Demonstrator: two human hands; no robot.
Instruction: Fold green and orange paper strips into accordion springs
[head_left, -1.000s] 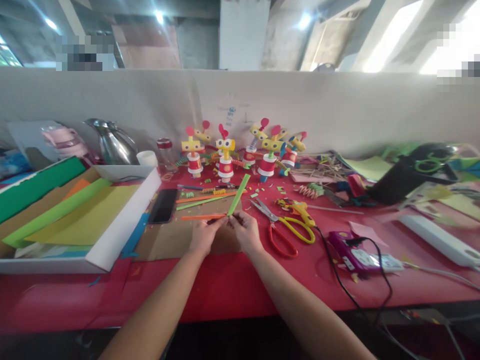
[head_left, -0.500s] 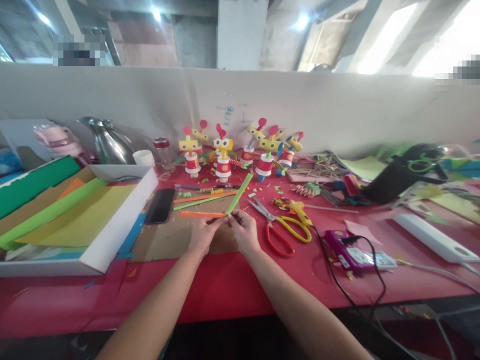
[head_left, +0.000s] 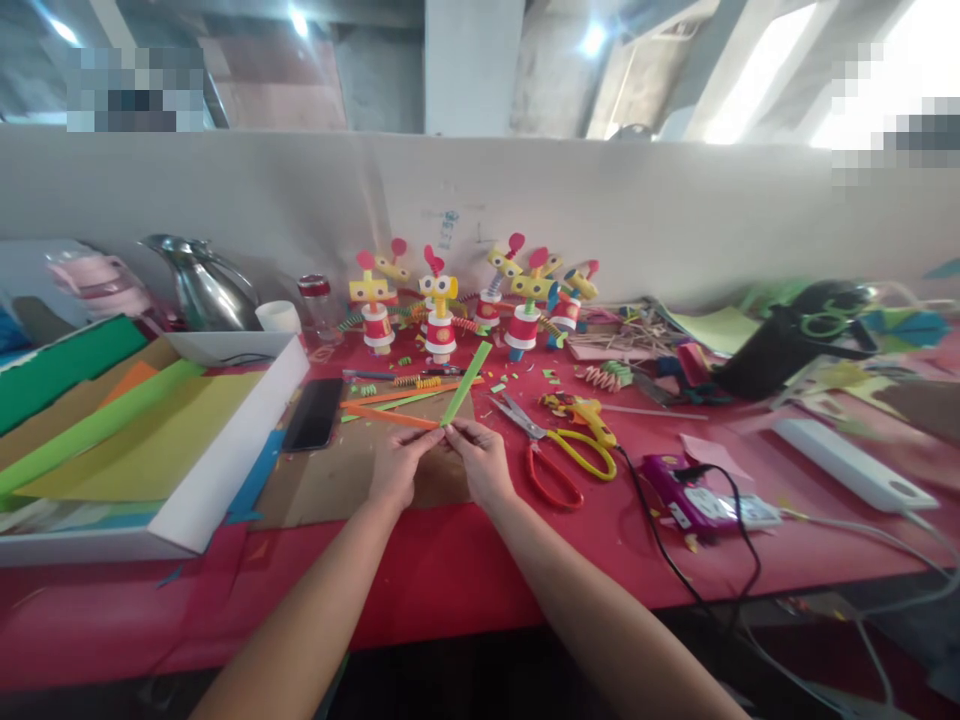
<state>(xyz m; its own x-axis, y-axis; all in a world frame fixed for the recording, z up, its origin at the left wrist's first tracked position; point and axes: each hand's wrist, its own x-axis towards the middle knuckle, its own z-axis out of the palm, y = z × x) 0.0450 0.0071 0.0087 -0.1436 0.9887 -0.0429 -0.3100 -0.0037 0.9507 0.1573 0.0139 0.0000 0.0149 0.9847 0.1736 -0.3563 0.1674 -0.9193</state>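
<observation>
Above a piece of brown cardboard (head_left: 315, 497), both hands meet at the joined ends of two paper strips. My left hand (head_left: 401, 462) is closed in a pinch on the orange paper strip (head_left: 394, 416), which points out to the left. Pinched by my right hand (head_left: 478, 458) is the green paper strip (head_left: 466, 382), slanting up and away to the right. The fingertips cover the spot where the strips cross. More orange and green strips (head_left: 401, 397) lie just behind, with small coiled paper springs (head_left: 428, 382) beyond them.
Scissors (head_left: 551, 446) and a yellow glue gun (head_left: 594, 420) lie right of my hands, beside a purple power strip (head_left: 679, 492) with cords. Left are a phone (head_left: 313, 414) and a white box (head_left: 232, 455) of coloured paper. Several paper-cup figures (head_left: 440, 330) stand behind.
The orange strip's free end has tilted slightly upward, and the fingers have shifted a little at the join. The whole view has moved slightly; both hands keep their pinch.
</observation>
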